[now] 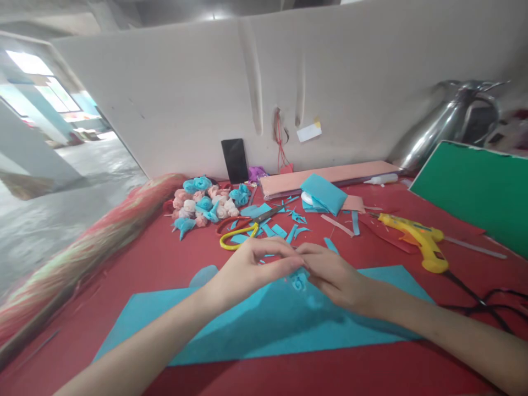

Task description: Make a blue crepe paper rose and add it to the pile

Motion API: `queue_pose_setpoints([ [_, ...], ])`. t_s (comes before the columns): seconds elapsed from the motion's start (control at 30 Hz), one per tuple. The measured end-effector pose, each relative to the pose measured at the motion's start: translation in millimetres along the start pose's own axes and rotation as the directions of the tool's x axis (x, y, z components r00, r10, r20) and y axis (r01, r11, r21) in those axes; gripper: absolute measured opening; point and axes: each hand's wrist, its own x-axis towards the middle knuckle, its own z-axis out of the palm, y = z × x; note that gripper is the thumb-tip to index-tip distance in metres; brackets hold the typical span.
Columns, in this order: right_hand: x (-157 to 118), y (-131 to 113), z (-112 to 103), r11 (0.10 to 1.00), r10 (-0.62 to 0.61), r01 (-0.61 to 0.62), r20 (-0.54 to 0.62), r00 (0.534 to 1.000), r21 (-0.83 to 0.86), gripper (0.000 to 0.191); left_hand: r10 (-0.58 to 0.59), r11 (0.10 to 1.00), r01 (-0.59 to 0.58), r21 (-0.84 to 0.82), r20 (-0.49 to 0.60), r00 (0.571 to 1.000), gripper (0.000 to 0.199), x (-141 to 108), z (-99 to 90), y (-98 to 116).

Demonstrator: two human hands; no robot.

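Both hands meet over a wide blue crepe paper sheet (231,330) spread on the red table. Between their fingertips is a small blue paper rose (299,279), its spiral petals facing me. My left hand (256,264) pinches it with thumb and fingers from the left. My right hand (338,275) grips it from the right; its fingers partly hide the base. Just beyond the hands lie scissors (237,236) with one yellow and one red handle loop, among blue paper scraps (278,230). A pile of finished blue, pink and white paper roses (202,204) sits behind on the left.
On the right rests a yellow hot glue gun (427,242) with a black cord. Folded blue paper (324,193) and a long pink paper pack (330,179) lie at the back. A phone (235,160) leans on the board; a metal jug (441,126) stands behind a green board (478,192).
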Motion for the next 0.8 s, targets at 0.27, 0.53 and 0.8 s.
queue_pose_setpoints([
  [0.27, -2.8, 3.2, 4.5, 1.0, -0.026, 0.026, 0.032, 0.999, -0.01, 0.033, -0.013, 0.999, 0.015, 0.028, -0.044, 0.999, 0.013, 1.0, 4.2, 2.8],
  [0.53, -4.3, 5.1, 5.2, 0.998, -0.06, 0.06, 0.025, 0.998, -0.004, 0.034, -0.107, 0.993, 0.104, -0.062, -0.056, 0.993, 0.015, -3.8, 7.4, 5.4],
  [0.8, -1.4, 0.8, 3.4, 0.997, -0.049, 0.051, -0.039, 0.998, 0.062, 0.034, -0.065, 0.997, 0.055, -0.062, -0.182, 0.981, 0.029, -1.9, 8.1, -2.7],
])
